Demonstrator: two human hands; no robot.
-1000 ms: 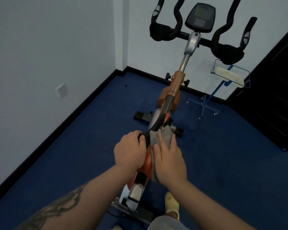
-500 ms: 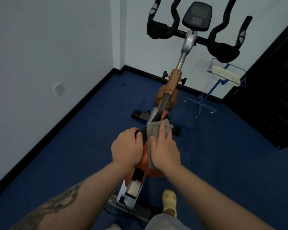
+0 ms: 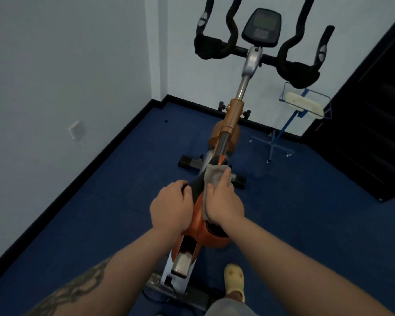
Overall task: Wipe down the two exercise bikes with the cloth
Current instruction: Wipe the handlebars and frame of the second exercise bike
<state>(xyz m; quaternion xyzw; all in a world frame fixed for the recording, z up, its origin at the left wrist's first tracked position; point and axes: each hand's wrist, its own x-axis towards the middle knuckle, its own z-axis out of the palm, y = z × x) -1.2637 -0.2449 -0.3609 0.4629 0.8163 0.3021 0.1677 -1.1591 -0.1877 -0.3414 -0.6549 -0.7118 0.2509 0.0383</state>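
While left hand (image 3: 170, 207) grips bike (image 3: 200, 215) frame, right hand (image 3: 224, 201) presses cloth (image 3: 213, 176) flat-fingered (no legible writing).

No text, brand, number or sign can be read anywhere. The console (image 3: 261, 27) on the bike (image 3: 232, 119) has a dark screen with a blurred panel below it — nothing legible. The wall socket (image 3: 76, 130) shows only faint marks — too small to read.
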